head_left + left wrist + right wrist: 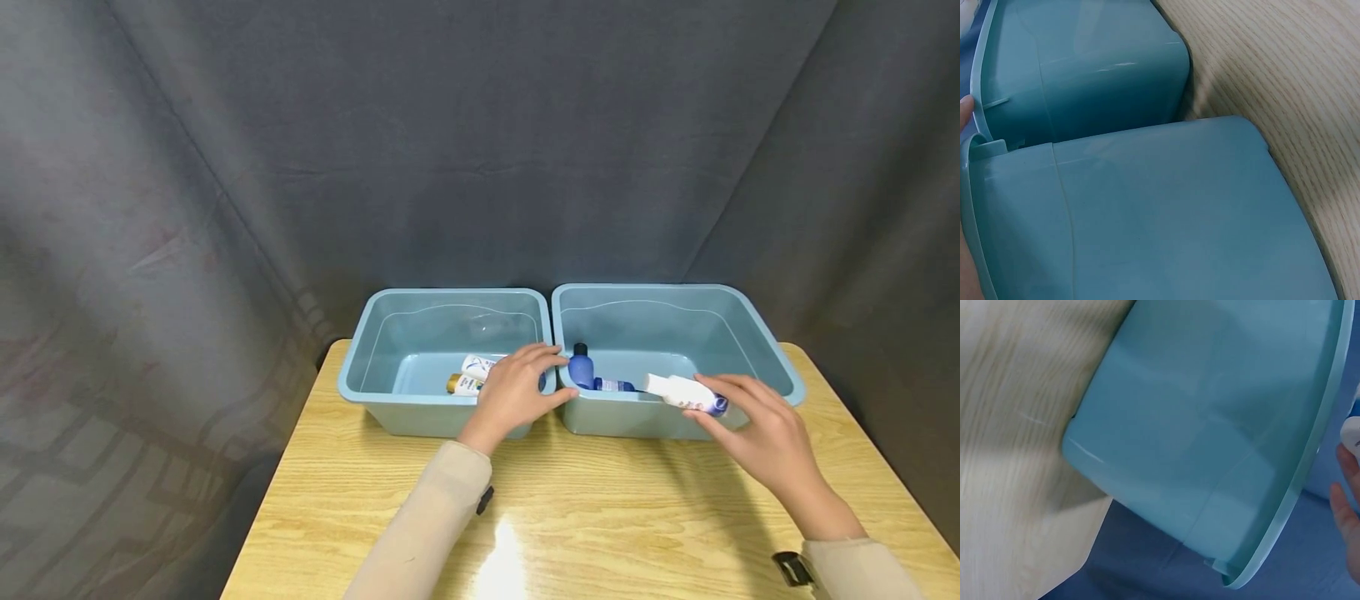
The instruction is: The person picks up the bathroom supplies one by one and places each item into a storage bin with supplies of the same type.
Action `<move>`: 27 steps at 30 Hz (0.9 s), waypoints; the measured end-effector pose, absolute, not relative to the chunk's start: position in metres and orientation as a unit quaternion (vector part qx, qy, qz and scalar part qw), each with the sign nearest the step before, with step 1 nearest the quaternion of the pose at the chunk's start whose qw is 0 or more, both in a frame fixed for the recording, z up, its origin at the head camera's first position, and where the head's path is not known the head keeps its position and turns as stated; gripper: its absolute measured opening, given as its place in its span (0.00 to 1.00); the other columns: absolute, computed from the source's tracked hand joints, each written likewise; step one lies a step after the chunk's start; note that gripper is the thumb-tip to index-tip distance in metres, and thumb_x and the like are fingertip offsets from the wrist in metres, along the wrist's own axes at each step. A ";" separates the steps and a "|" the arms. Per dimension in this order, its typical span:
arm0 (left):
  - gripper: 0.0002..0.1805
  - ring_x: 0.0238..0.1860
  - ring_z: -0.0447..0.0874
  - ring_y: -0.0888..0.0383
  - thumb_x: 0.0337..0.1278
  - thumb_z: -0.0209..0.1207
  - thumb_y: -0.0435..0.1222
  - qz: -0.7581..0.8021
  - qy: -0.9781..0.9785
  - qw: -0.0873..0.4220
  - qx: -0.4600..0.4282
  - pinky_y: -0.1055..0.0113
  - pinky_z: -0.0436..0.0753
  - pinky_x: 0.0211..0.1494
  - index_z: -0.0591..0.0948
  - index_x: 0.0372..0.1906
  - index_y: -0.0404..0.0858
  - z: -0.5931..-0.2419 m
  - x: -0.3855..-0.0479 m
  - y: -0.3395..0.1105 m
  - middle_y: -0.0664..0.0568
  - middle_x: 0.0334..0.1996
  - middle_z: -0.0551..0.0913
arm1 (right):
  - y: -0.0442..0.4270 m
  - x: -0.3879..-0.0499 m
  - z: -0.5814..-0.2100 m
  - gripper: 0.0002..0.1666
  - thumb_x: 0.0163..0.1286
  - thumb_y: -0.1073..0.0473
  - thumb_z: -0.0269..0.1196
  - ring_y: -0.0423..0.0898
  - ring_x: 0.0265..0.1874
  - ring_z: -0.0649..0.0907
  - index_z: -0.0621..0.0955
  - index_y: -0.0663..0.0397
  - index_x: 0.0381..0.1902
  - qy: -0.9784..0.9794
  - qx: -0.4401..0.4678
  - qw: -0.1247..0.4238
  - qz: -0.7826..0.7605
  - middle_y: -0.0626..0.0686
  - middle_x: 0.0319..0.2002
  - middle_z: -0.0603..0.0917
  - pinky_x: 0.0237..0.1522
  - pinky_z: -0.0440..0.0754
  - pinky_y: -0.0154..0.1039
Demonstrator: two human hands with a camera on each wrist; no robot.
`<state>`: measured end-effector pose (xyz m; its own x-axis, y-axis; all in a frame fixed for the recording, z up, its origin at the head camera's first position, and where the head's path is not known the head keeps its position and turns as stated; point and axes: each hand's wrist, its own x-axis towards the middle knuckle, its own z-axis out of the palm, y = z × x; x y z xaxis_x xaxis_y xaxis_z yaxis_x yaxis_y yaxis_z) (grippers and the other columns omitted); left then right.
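My right hand [765,442] pinches a white bottle [684,392] with a white cap and a blue end. The bottle lies tilted over the front rim of the right blue-grey bin [637,421], cap toward the left. My left hand [517,387] reaches over the neighbouring rims of the left bin [420,418] and the right bin, fingers spread, holding no bottle. Inside the right bin stand a blue bottle [581,371] with a black cap and, lying beside it, a smaller dark-blue container [613,385]. Only fingertips [965,111] of the left hand show in the left wrist view.
In the left bin lie a white bottle [477,366] and a gold-capped bottle [465,384], partly hidden by the left hand. Both bins stand side by side on a wooden table [585,508]. A dark curtain [480,150] hangs behind.
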<state>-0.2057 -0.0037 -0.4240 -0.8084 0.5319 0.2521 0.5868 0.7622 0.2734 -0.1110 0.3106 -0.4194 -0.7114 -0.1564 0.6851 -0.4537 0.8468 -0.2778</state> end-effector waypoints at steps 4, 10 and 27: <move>0.30 0.71 0.64 0.62 0.60 0.56 0.65 -0.171 -0.935 0.080 -0.302 0.56 0.72 0.66 0.79 0.63 0.58 -0.424 -0.205 -0.002 0.63 0.68 0.71 | 0.309 -0.112 -0.417 0.34 0.51 0.42 0.77 0.55 0.37 0.81 0.86 0.58 0.50 -0.911 0.150 0.320 0.213 0.56 0.43 0.84 0.34 0.69 0.35; 0.31 0.70 0.65 0.61 0.59 0.56 0.66 -0.174 -0.933 0.085 -0.303 0.55 0.73 0.66 0.79 0.63 0.57 -0.425 -0.205 -0.002 0.62 0.68 0.72 | 0.305 -0.118 -0.413 0.36 0.37 0.63 0.82 0.56 0.37 0.82 0.86 0.59 0.50 -0.917 0.138 0.307 0.214 0.56 0.42 0.84 0.32 0.69 0.33; 0.31 0.70 0.64 0.61 0.60 0.56 0.65 -0.174 -0.933 0.088 -0.301 0.55 0.73 0.65 0.79 0.63 0.56 -0.425 -0.205 -0.004 0.63 0.68 0.72 | 0.298 -0.134 -0.398 0.34 0.54 0.48 0.77 0.61 0.39 0.82 0.83 0.59 0.55 -0.952 0.093 0.179 0.229 0.63 0.49 0.83 0.25 0.71 0.43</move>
